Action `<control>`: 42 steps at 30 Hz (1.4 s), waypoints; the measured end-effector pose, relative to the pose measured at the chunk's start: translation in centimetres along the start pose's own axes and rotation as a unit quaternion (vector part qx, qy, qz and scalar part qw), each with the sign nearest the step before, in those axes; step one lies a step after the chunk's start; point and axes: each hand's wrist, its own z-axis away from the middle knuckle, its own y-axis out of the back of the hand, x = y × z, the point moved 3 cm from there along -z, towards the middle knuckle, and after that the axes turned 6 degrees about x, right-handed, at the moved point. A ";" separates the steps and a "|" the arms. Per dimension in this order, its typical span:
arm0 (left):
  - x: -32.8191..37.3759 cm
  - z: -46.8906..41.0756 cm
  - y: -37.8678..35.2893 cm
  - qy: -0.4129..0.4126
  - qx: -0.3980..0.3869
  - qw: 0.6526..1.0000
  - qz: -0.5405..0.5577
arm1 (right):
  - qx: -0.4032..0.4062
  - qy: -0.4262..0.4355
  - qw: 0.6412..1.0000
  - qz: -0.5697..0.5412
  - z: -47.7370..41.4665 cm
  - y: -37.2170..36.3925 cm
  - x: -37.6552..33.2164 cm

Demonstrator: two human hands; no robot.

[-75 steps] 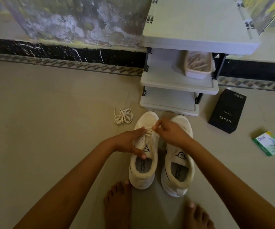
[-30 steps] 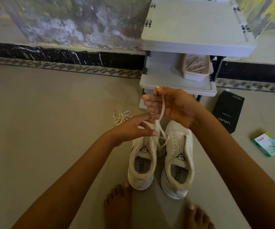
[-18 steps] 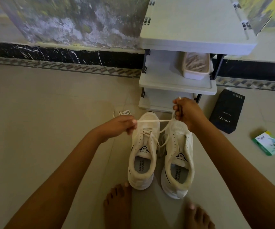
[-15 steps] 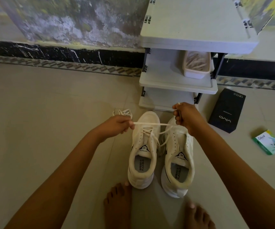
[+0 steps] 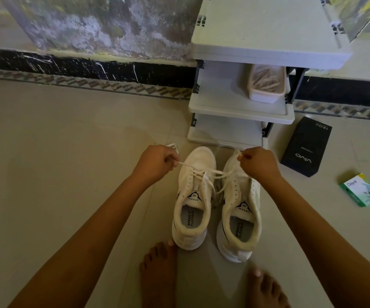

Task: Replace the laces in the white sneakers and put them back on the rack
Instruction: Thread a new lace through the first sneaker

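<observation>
Over the two white sneakers on the floor, the left hand (image 5: 155, 162) has its grip curled tight, pinching one end of a white lace (image 5: 204, 173) between thumb and fingers. The right hand (image 5: 258, 163) has its grip closed the same way on the other end. The hands are well apart, and the lace runs taut between them in a shallow V. Its low point is threaded through the far eyelets of the left sneaker (image 5: 193, 203), where it crosses over the tongue. The strand to the right hand passes over the toe of the right sneaker (image 5: 240, 210), whose visible eyelets show as bare holes. Both sneakers stand upright side by side with toes pointing far, almost touching along their inner sides. Their heels are near the person's bare feet, the left foot (image 5: 159, 274) just behind the left sneaker's heel. A loop of another lace (image 5: 172, 146) peeks out on the floor (image 5: 57, 174) behind the left hand. Just beyond the toes stands the white rack (image 5: 241, 112), its lowest shelf close to the sneakers. A pale tub (image 5: 266, 85) of thin sticks sits at the right of the middle shelf. To the right of the rack a black box (image 5: 306, 147) lies on the floor, and a green packet (image 5: 361, 190) lies farther right and nearer.
</observation>
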 end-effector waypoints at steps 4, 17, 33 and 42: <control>1.4 0.3 -0.6 -0.033 0.017 0.999 -0.025 | 0.024 0.152 0.988 -0.007 1.9 -0.6 -2.8; 1.1 1.6 -3.3 0.042 -0.105 0.992 0.056 | -0.012 0.175 0.978 -0.116 3.8 -5.3 -4.5; -1.6 3.8 -4.3 0.262 -0.139 0.909 0.292 | -0.044 0.173 0.983 0.035 3.9 -7.8 -5.3; -1.9 3.8 -4.4 0.259 -0.149 0.902 0.312 | -0.017 0.198 0.976 0.088 3.7 -8.4 -5.7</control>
